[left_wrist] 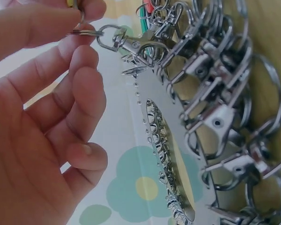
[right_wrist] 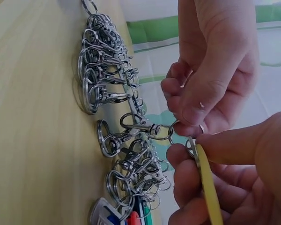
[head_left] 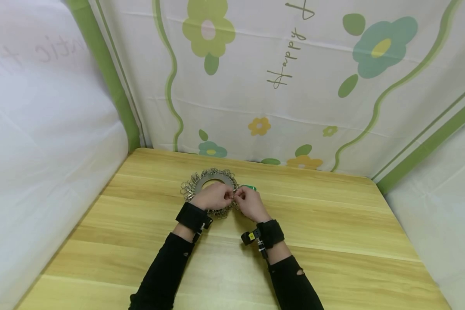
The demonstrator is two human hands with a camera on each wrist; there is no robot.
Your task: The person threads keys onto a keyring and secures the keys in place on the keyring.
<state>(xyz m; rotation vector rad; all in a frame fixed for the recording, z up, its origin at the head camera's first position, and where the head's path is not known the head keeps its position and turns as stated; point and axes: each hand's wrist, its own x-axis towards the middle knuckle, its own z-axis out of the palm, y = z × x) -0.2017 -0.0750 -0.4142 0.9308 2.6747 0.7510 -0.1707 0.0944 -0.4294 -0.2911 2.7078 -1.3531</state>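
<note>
A flat metal ring plate (head_left: 217,175) lies on the wooden table (head_left: 333,241), hung all round with silver snap clasps (head_left: 187,189). My hands meet at its right rim. My left hand (head_left: 228,197) pinches a small split ring (left_wrist: 82,32) between thumb and forefinger; the ring hangs from a swivel clasp (left_wrist: 124,43) still hooked on the plate (left_wrist: 154,117). My right hand (head_left: 237,199) is beside it, pinching a yellow tag (right_wrist: 208,187) with its own small ring (right_wrist: 192,146) close to the clasp (right_wrist: 143,125).
A small green piece (head_left: 251,187) lies on the table just right of the plate. Red, green and blue tags (right_wrist: 133,218) sit among the clasps. Flower-print cloth walls (head_left: 294,86) enclose the table on the back and both sides.
</note>
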